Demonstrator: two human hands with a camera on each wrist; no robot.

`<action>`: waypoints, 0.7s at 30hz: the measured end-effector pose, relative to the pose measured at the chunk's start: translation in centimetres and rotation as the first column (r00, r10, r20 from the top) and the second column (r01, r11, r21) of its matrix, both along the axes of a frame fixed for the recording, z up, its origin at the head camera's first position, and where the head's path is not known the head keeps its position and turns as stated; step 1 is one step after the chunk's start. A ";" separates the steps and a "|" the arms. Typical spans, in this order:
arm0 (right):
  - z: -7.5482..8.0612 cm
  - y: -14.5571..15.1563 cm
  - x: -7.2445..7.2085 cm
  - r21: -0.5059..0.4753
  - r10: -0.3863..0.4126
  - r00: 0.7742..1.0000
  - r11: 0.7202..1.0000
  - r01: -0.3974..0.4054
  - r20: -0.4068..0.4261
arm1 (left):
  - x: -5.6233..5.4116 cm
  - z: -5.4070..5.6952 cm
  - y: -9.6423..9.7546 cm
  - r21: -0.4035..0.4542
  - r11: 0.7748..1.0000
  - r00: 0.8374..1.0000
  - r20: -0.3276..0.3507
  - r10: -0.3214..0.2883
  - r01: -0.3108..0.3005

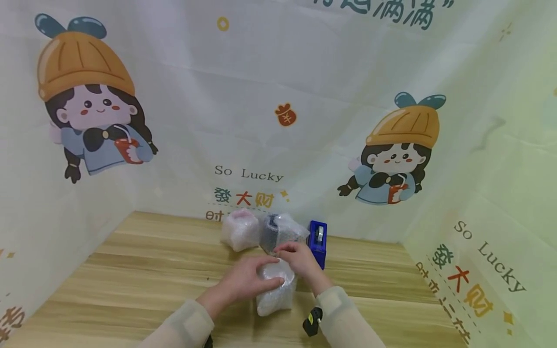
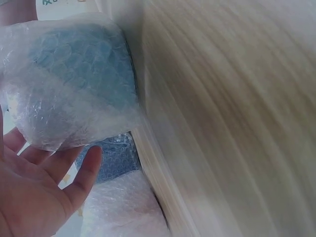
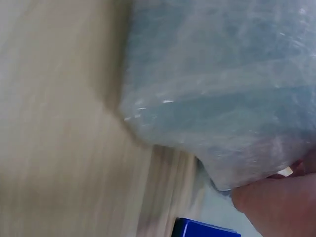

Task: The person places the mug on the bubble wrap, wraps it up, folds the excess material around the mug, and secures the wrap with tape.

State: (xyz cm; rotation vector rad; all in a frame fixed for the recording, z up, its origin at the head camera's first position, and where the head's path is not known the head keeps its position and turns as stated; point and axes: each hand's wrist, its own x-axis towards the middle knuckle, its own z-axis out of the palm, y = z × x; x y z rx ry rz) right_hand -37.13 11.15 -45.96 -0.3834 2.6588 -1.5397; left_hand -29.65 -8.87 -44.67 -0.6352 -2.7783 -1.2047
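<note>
A bubble-wrapped package (image 1: 277,295) stands on the wooden table in front of the person; a pale blue-green shape shows through its wrap in the left wrist view. Against its upper left side rests the left hand (image 1: 245,279), thumb over the top and fingers spread along the far side. In the left wrist view, the outermost finger stands free of the wrap. The right hand (image 1: 302,261) pinches a loose end of the bubble wrap (image 3: 232,165) at the package's far upper edge. The pinching fingertips are partly hidden behind the wrap in the right wrist view.
Behind the package stand a pinkish bubble-wrapped bundle (image 1: 240,232) and a dark blue one (image 1: 270,231) with loose clear wrap. A blue tape dispenser (image 1: 319,253) is just right of them. A printed cloth (image 1: 196,121) encloses the table's (image 1: 130,270) back and sides.
</note>
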 end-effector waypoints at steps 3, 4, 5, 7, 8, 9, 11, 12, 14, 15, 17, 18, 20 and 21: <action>-1.5 0.7 -0.7 0.092 0.019 0.998 0.996 -0.013 -0.058 | 0.1 0.0 0.0 -0.002 1.000 1.000 0.009 0.012 -0.012; -1.7 0.8 -0.6 0.105 0.023 0.998 0.994 -0.016 -0.066 | 0.1 -0.1 0.0 -0.004 1.000 1.000 0.012 0.015 -0.015; -2.2 1.1 -0.8 0.112 0.029 0.997 0.993 -0.020 -0.078 | 0.1 -0.1 0.0 -0.004 1.000 1.000 0.014 0.018 -0.018; -1.5 1.2 0.2 0.103 0.035 0.999 0.994 -0.032 -0.036 | 0.1 -0.1 0.0 -0.011 1.000 1.000 0.010 0.023 -0.023; -1.1 1.2 0.7 0.090 0.050 0.998 0.995 -0.046 -0.036 | 0.1 -0.1 0.0 -0.014 1.000 1.000 0.006 0.025 -0.025; -0.8 1.3 1.2 0.079 0.069 0.997 0.995 -0.066 -0.042 | 0.1 -0.1 0.0 -0.012 1.000 1.000 0.012 0.025 -0.025; -1.1 1.4 1.1 0.076 0.077 0.995 0.995 -0.072 -0.060 | 0.0 -0.1 0.0 -0.010 1.000 1.000 0.012 0.022 -0.022; -1.1 1.4 1.1 0.080 0.068 0.995 0.995 -0.063 -0.070 | 0.0 -0.1 0.0 -0.011 1.000 1.000 0.010 0.018 -0.017; -2.2 1.4 0.3 0.105 0.049 0.991 0.994 -0.036 -0.127 | 0.0 -0.1 0.0 -0.008 1.000 1.000 0.010 0.008 -0.008; -3.0 1.4 -0.4 0.122 0.032 0.987 0.992 -0.013 -0.155 | -0.1 -0.1 0.0 -0.005 1.000 1.000 0.010 0.002 -0.002; -4.4 1.4 -1.7 0.152 0.001 0.979 0.988 0.030 -0.202 | -0.1 0.0 0.1 -0.011 1.000 1.000 0.001 -0.006 0.006; -5.0 1.3 -2.2 0.160 -0.010 0.976 0.986 0.046 -0.216 | -0.1 0.0 0.1 -0.013 1.000 1.000 0.000 -0.009 0.009; -6.1 1.3 -3.2 0.176 -0.032 0.973 0.982 0.074 -0.227 | -0.1 0.1 0.1 -0.016 1.000 1.000 0.002 -0.013 0.013; -6.6 1.2 -3.5 0.182 -0.036 0.970 0.980 0.082 -0.240 | -0.1 0.1 0.2 -0.018 1.000 1.000 0.005 -0.014 0.014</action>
